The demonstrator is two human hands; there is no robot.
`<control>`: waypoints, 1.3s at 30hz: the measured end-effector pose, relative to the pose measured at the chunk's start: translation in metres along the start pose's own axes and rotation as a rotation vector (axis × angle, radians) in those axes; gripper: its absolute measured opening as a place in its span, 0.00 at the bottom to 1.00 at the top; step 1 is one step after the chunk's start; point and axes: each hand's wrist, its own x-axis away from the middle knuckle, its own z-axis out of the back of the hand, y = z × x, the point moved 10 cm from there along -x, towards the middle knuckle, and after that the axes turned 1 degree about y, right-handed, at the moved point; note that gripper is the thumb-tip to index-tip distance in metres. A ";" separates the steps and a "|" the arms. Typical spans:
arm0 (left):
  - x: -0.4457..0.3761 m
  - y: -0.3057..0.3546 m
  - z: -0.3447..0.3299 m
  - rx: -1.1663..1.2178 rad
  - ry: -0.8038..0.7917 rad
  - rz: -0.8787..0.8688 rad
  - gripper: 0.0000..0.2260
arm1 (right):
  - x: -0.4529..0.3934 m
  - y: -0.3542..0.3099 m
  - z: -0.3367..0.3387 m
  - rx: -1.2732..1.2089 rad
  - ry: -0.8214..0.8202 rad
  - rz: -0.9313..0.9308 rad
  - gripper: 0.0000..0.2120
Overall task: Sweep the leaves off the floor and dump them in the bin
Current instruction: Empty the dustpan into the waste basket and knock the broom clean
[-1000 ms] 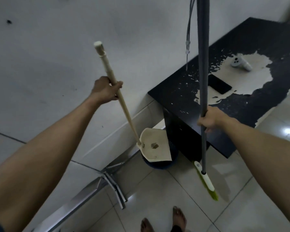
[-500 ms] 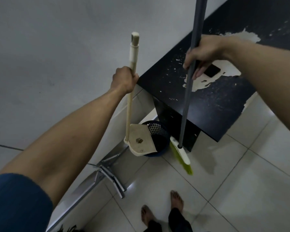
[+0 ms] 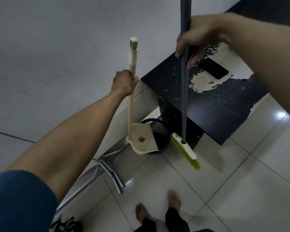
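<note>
- On the tiled floor (image 3: 241, 190) by the near left corner of the black table (image 3: 216, 104) stands a dark blue mesh bin (image 3: 159, 129), close against the wall (image 3: 57, 47)
- The cream dustpan (image 3: 144, 139) hangs over the left half of the bin's mouth, its pan tilted, with a small brown clump of leaves (image 3: 141, 139) lying in it
- The left hand (image 3: 125, 83) is the grip on the dustpan: fingers curled tight round its pale long handle (image 3: 130, 106), just below the white sleeve at the handle's top
- The right hand (image 3: 197, 36) holds the broom (image 3: 184, 144) by its grey pole (image 3: 184, 91); the fingers wrap the pole loosely, their tips pointing down
- The broom's white head with green bristles sits just right of the bin, at the table's near corner; whether the bristles touch the floor I cannot tell
- On the table top, whose dark coating has flaked off in a pale patch, lies a black phone (image 3: 213, 68), partly behind the right hand's fingers
- A grey metal bracket (image 3: 109, 169) lies on the floor along the wall, left of the bin
- Two bare feet (image 3: 141, 213) show at the floor's near edge, the right one blurred
- A blue sleeve (image 3: 18, 203) covers the left upper arm
</note>
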 end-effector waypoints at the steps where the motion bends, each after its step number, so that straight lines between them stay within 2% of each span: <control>1: 0.001 -0.003 0.000 0.003 0.000 0.008 0.17 | 0.002 -0.007 0.006 0.009 0.018 0.008 0.10; 7: 0.007 -0.011 0.007 -0.009 0.018 0.033 0.18 | 0.010 -0.031 0.015 0.019 0.055 0.045 0.10; 22: 0.023 -0.015 0.005 0.060 0.022 0.058 0.19 | 0.023 -0.078 -0.035 -0.135 0.023 0.201 0.09; 27: 0.022 -0.014 0.009 0.058 0.044 0.043 0.20 | 0.016 -0.064 -0.064 -0.159 0.018 0.190 0.11; 30: 0.024 -0.019 0.008 0.063 0.045 0.041 0.19 | 0.012 -0.049 -0.080 -0.175 0.013 0.180 0.08; 39: 0.026 -0.034 0.014 0.091 0.048 0.084 0.19 | 0.009 -0.040 -0.070 -0.138 0.077 0.156 0.10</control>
